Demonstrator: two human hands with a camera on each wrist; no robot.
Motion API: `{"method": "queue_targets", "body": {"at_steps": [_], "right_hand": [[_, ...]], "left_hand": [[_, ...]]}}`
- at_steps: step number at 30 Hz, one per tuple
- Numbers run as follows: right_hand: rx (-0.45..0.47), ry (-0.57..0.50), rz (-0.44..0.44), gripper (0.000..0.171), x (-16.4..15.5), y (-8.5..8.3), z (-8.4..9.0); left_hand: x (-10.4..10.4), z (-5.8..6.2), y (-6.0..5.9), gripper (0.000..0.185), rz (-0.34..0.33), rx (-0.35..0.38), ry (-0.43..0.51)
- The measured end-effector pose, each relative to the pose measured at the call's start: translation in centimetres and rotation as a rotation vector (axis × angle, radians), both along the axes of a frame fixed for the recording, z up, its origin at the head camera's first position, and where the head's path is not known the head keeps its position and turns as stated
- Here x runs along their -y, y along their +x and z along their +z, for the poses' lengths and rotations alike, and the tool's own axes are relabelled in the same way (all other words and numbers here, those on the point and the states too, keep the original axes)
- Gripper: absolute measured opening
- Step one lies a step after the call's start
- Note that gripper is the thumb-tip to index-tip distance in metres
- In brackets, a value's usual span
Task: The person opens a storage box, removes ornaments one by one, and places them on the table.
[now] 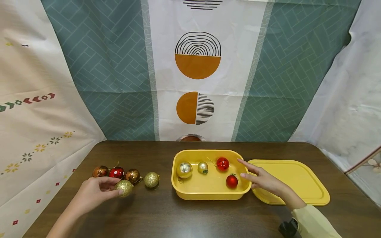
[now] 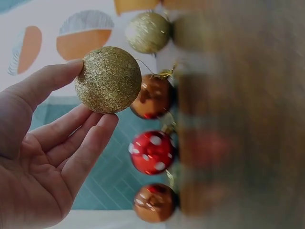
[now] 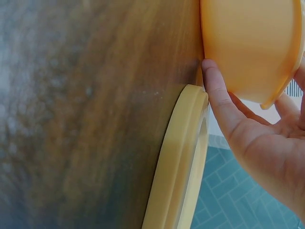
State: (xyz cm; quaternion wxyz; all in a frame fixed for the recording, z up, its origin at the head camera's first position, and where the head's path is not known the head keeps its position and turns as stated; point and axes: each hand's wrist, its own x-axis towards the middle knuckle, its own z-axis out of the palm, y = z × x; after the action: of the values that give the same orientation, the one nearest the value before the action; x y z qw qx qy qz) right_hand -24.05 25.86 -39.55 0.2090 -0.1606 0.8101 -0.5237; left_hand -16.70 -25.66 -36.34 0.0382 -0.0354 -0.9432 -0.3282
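Ornaments being sorted, with the yellow tub [image 1: 210, 191] at the middle of the dark wooden table [image 1: 190, 218] taken as landmark. Inside the tub four baubles are seen: a large silver bauble [image 1: 184, 170], a small gold bauble [image 1: 203, 167], a red bauble [image 1: 222, 164] at the back and a smaller red bauble [image 1: 232, 181] towards the right wall. The right hand [image 1: 263, 180] is laid against the tub's right rim with fingers straight and apart, nothing being held; the thumb [image 3: 217, 90] is pressed to the tub's outer wall. Just right of the tub, its yellow lid [image 1: 293, 181] lies flat. Left of the tub, a glitter gold bauble [image 1: 124, 187] is pinched between the thumb and fingertips of the left hand [image 1: 94, 193]. Four others remain on the table there: a copper bauble [image 1: 100, 171], a red spotted bauble [image 1: 116, 172], a second copper bauble [image 1: 132, 176] and a second glitter gold bauble [image 1: 151, 179]. By this count roughly half is judged done, with the lid not yet fitted
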Motion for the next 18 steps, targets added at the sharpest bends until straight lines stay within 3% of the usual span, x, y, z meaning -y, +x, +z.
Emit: {"method": "queue_targets", "body": {"at_steps": [9,18], "right_hand": [[0.006,-0.008,0.005,0.063,0.0,-0.1,-0.1],[0.003,-0.007,0.008,0.063,-0.1,-0.1,-0.1]], "left_hand": [[1.9,-1.8,0.0,0.042,0.028,0.069,-0.038],[2.6,-2.4,-0.4,0.046,0.022,0.133,-0.012]]}}
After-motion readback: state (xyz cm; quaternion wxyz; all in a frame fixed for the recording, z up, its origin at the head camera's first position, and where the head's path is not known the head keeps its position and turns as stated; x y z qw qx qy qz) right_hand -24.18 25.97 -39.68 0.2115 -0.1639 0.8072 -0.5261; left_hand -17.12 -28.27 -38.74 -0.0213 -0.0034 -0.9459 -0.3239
